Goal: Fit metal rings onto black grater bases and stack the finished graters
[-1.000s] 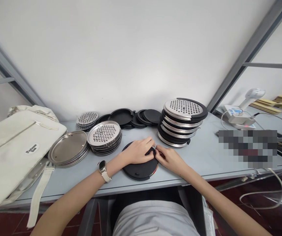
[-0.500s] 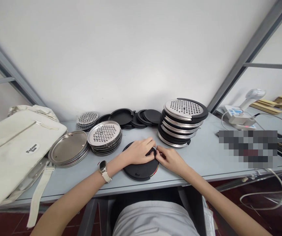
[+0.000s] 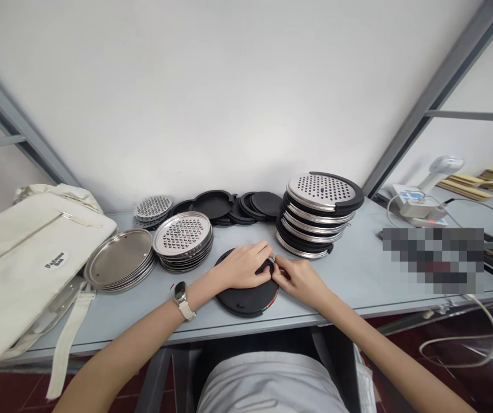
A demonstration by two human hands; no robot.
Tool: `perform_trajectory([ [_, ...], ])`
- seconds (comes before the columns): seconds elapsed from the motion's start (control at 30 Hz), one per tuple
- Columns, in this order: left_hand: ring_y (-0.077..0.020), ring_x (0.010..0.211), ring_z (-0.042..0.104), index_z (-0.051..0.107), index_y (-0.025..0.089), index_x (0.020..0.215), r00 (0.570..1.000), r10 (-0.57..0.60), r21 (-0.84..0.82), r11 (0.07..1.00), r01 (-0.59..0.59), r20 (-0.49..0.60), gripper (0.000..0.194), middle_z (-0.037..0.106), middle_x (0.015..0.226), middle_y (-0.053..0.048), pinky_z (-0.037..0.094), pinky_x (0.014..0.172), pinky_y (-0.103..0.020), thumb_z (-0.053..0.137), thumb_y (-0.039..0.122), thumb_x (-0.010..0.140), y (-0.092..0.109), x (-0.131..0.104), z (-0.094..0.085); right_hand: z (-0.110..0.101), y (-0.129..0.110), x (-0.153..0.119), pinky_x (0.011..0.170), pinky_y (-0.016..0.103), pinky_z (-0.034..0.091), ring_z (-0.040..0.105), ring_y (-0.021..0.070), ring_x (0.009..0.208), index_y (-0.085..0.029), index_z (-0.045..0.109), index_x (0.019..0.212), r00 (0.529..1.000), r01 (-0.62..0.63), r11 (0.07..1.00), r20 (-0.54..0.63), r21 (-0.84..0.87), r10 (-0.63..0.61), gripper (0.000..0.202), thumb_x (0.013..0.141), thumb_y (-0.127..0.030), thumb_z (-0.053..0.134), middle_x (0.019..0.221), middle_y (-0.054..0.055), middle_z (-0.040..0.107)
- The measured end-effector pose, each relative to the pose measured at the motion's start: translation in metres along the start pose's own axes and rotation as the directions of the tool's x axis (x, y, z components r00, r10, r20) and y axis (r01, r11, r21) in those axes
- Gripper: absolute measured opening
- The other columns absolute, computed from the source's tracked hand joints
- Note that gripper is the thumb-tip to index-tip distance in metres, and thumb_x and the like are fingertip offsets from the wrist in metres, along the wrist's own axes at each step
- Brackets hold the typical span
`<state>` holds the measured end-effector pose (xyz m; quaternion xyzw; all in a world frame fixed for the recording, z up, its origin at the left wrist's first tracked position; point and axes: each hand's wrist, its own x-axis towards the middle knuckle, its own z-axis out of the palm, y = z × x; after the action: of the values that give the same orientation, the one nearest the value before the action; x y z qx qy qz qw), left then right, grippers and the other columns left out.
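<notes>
One grey, smooth tabletop (image 3: 349, 281) carries the items, running beneath and to both sides of the hands. One cream fabric bag (image 3: 22, 269), with a hanging strap, stands well to the left of the hands. One tall stack (image 3: 321, 221) stands just beyond the right hand: shiny round metal pieces alternating with matte black ones, at least four metal rims counted, the top face perforated and partly edged by a black crescent. Left of the hands is one pile of plain metal plates (image 3: 119, 258), smooth and round, at least four. Nearer the left hand is one pile of metal grater discs (image 3: 183, 236), rough-holed and rimmed, at least five. Beyond the hands lie black round trays (image 3: 214, 205), overlapping, at least five; exact number hidden.

One black disc (image 3: 244, 301), matte and flat, lies on the tabletop directly under the hands. The left hand (image 3: 244, 267) is palm-down, curled over it and holding it; the right hand (image 3: 298, 279) has thumb and forefinger pinched narrow on its right rim. What lies between those fingertips cannot be told. Small perforated discs (image 3: 154, 207), at least two, lie beyond and left of the hands. One watch (image 3: 181, 291) with a pale strap is on the left wrist.
</notes>
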<state>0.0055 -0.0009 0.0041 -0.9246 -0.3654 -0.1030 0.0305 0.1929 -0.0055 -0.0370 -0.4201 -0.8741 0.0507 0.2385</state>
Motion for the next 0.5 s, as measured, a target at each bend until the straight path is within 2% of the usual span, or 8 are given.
perform_trajectory([
  [0.27,-0.0162,0.074,0.054,0.045,0.019,0.093,0.999,-0.038,-0.034,0.999,0.039,0.032,0.008,0.052,0.098,-0.004,0.04,0.058,-0.029,0.042,0.024,0.087,-0.005,0.0006,-0.0012,0.0015,-0.0051,-0.0057,0.052,0.026,0.025,0.045,0.0131,0.048,-0.019,0.049,0.072,0.989,0.129,0.988,-0.066,-0.089,-0.135,0.018,0.087,-0.02,0.039,0.052,-0.001,0.05],
  [0.5,-0.015,0.071,0.054,0.045,0.019,0.093,0.998,-0.052,-0.029,0.998,0.051,-0.021,0.008,0.051,0.095,-0.003,0.041,0.059,-0.028,0.041,0.023,0.088,-0.0062,0.001,0.0008,-0.0017,-0.0061,-0.0019,0.05,0.022,0.027,0.038,0.01,0.045,-0.021,0.042,0.072,0.999,-0.041,0.989,-0.007,0.144,0.042,0.022,0.093,-0.025,0.036,0.052,-0.005,0.044],
])
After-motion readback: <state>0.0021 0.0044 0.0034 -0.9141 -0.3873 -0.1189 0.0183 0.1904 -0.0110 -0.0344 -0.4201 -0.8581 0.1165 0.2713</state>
